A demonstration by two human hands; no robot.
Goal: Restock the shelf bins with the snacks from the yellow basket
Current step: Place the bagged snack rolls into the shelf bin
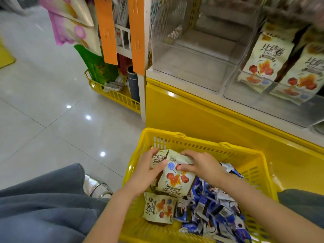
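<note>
The yellow basket (198, 141) sits on the floor in front of me. Inside it, my left hand (145, 172) and my right hand (201, 165) both grip a bunch of cream snack packs (175, 179) with orange-red pictures. Another cream pack (159, 209) lies flat lower in the basket. Many small blue and white packets (215, 211) fill its right side. Above, a clear shelf bin (191, 76) stands empty. The clear bin to its right (249, 100) holds matching cream packs (268, 57) standing upright.
The shelf has a yellow base (192, 111). Left of it stands a yellow wire rack (112, 95) with small goods and orange strips (107, 30) hanging above. My knees in grey trousers (43, 204) flank the basket. Glossy tiled floor lies to the left.
</note>
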